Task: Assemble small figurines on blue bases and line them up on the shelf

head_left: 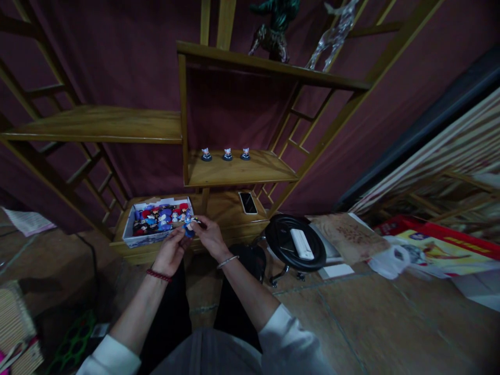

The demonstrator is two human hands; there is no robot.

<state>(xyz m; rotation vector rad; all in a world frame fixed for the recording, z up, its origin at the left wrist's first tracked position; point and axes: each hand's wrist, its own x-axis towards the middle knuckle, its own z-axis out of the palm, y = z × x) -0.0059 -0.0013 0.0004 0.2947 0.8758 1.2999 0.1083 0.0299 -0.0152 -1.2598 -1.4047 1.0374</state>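
Pale sleeves [291,333] lead to my left hand [172,252] and right hand [211,238], whose fingertips together grip a small blue-and-white figurine [190,227] by the right end of an open box [144,240] full of colourful figurines [162,216]. Beyond, a phone [248,202] lies on the lower ledge [222,205]; three pale figurines [227,154] stand in a row on the shelf [242,173] above.

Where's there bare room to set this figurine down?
Bare wood shows on the middle shelf, right of and in front of three figurines; along the left shelf; and on the bottom shelf between the box and the phone. It's crowded inside the box, packed with small figures.
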